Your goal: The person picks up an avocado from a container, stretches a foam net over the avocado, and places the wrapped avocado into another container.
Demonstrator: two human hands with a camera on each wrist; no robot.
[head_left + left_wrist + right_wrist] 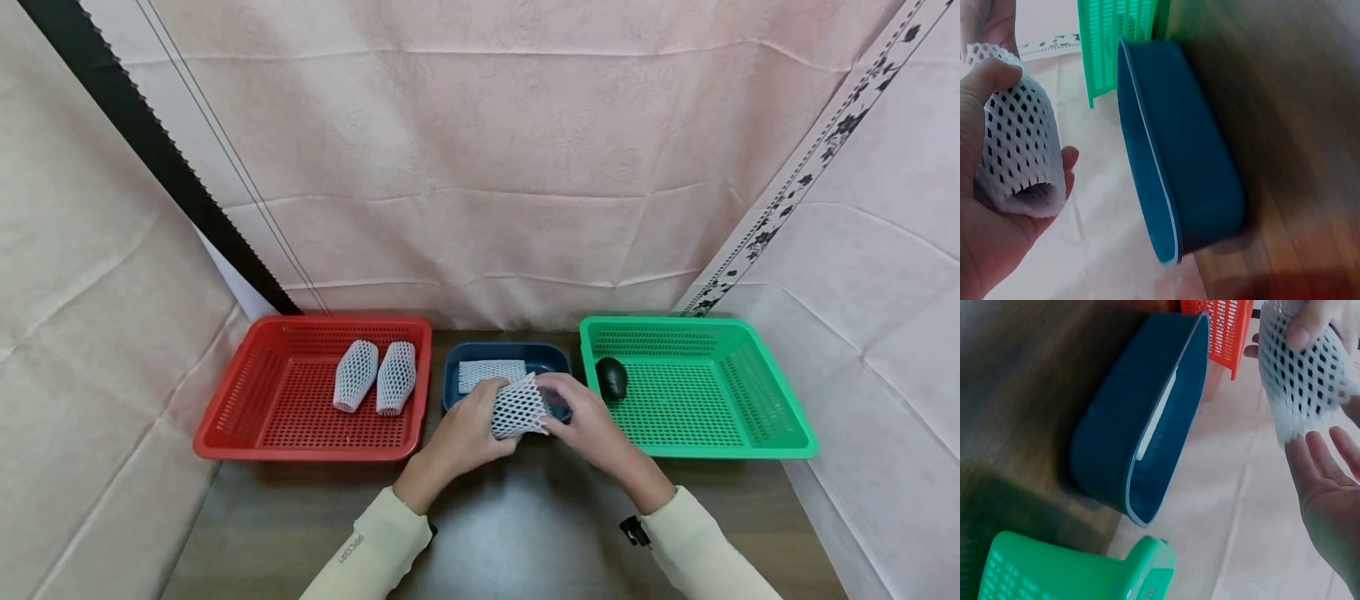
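Observation:
A white foam net sleeve [517,408] is held over the front of a dark blue basin [452,379]. My left hand [467,427] grips it round the side, thumb on top in the left wrist view. My right hand [594,425] pinches its right end between thumb and fingers; in the right wrist view the fingertips [1298,442] touch the rim. Dark patches show through the mesh, but whether something is inside I cannot tell. Another foam net sleeve [491,370] lies flat in the basin.
The red basket [300,455] on the left holds two plump white net sleeves [356,375]. On the right, the green basket [697,404] has a dark oval fruit [612,379], like an avocado, by its left wall. A pale cloth [480,167] hangs behind the wooden table [517,533].

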